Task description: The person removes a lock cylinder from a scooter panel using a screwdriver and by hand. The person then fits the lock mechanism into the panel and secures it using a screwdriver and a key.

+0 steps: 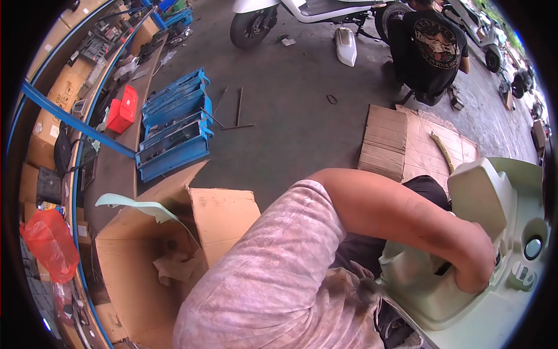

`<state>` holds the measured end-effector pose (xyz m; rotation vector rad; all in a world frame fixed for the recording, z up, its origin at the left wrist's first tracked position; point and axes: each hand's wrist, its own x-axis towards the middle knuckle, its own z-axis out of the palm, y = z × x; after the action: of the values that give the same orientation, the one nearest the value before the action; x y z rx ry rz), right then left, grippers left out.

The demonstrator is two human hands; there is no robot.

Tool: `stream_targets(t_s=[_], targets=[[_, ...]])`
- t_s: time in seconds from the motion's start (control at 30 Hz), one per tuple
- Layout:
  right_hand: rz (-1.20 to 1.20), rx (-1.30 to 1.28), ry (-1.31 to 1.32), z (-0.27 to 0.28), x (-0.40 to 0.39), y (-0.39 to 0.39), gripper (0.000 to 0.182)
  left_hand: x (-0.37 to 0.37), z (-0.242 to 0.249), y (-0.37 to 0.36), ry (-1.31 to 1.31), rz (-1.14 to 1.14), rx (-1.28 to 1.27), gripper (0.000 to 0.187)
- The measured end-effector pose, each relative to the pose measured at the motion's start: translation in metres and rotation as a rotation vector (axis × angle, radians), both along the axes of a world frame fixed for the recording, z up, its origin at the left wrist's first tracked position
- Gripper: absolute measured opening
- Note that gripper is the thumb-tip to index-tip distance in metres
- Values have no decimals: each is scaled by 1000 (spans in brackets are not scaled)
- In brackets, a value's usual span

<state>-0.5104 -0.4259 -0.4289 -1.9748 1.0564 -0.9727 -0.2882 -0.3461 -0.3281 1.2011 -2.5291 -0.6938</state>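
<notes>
My left hand [475, 262] reaches down into a recess of a large pale green moulded scooter body panel [424, 291] at the right. Only the back of the hand and the wrist show; its fingers are hidden inside the panel. A small black part [443, 268] shows in the recess beside my wrist. Behind the hand rises a smooth pale green raised section [479, 192]. A round dark fitting with a pale centre [532, 248] sits to the right of it. My right hand cannot be made out.
An open cardboard box [133, 273] holds a thin pale green trim piece [139, 205]. Beyond stand a blue cantilever toolbox [174, 139] and a red bin [122, 109]. Flattened cardboard [383, 136] lies ahead. A person [433, 52] crouches near a white scooter [314, 9]; shelving lines the left.
</notes>
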Motion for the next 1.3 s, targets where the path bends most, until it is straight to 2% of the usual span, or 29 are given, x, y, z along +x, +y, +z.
stream_targets(t_s=[0.33,0.73,0.87,0.97,1.3], targets=[[-48,11,2,-1,-16,10,17,5,5,5,-24,14,6,33],[-76,-24,-22,21,-30,30,18,13,5,5,162,-68,9,43],[-78,-44,-18,34,-32,39,18,10,9,6,166,27,112,48],[-69,-50,-17,43,-33,43,19,7,4,5,177,0,-37,49],[-46,-41,-36,48,-32,42,20,4,-2,3,144,15,-54,48]])
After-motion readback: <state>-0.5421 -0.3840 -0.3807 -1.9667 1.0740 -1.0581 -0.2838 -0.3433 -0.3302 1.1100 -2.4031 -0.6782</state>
